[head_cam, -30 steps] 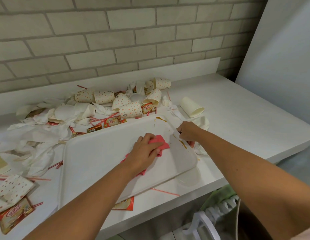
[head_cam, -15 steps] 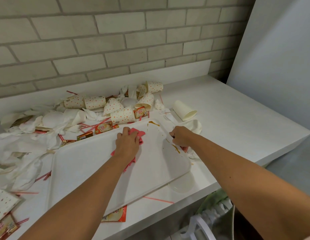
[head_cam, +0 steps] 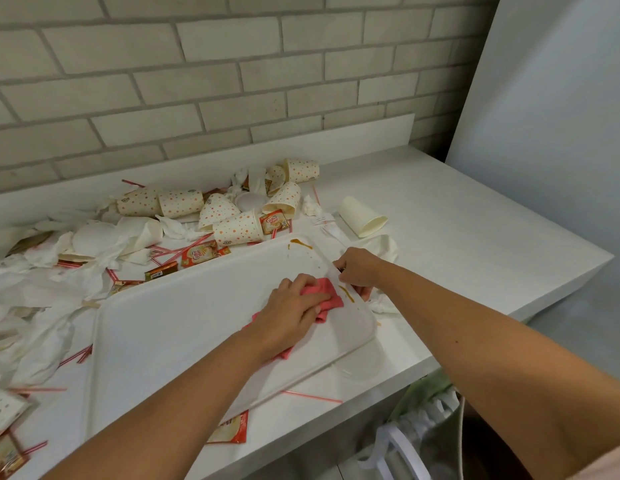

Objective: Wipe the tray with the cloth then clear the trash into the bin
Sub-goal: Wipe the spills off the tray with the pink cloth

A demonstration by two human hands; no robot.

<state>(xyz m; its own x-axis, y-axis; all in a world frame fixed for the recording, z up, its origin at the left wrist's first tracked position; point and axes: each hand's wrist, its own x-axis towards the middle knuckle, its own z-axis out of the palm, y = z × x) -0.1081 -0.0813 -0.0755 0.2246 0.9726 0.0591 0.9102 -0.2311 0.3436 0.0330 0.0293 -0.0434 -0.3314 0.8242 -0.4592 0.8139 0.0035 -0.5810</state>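
Note:
A white tray (head_cam: 170,327) lies on the white counter with brown sauce smears near its far right corner and along its right rim. My left hand (head_cam: 291,313) presses a pink cloth (head_cam: 327,296) onto the tray's right part, fingers curled over it. My right hand (head_cam: 357,268) grips the tray's right rim. Trash is heaped behind and left of the tray: dotted paper cups (head_cam: 237,228), crumpled napkins (head_cam: 42,306), creamer sachets (head_cam: 199,253) and red straws (head_cam: 312,396). A bin (head_cam: 426,431) with a light liner stands below the counter's front edge at lower right.
A plain white cup (head_cam: 362,216) lies on its side right of the pile. A clear lid (head_cam: 360,365) rests by the tray's near right corner. A brick wall runs behind the counter, and a pale panel rises at the right. The counter drops off at front and right.
My left hand slid the pink cloth from the tray's far middle back toward the right rim, close to the sauce streak. My right hand stayed on the rim.

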